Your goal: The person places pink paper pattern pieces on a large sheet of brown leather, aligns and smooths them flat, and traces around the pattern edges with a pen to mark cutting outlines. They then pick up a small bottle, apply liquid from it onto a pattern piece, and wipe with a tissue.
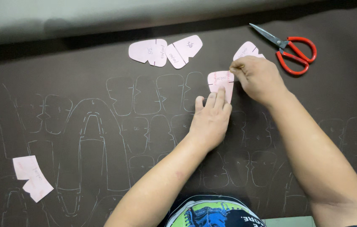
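Observation:
My left hand (210, 117) lies flat, fingers pressing down a pink paper pattern piece (219, 80) on a dark brown sheet (61, 84) covered with traced outlines. My right hand (257, 77) is closed around a thin marking tool at the pattern's right edge; only its small tip shows near the thumb. Another pink pattern piece (247, 49) lies partly under my right hand.
Red-handled scissors (290, 47) lie at the upper right. Two pink pattern pieces (149, 52) (184, 51) rest at top centre. Two more pink pieces (31, 176) lie overlapped at the lower left. The sheet's far edge meets a pale surface (103, 17).

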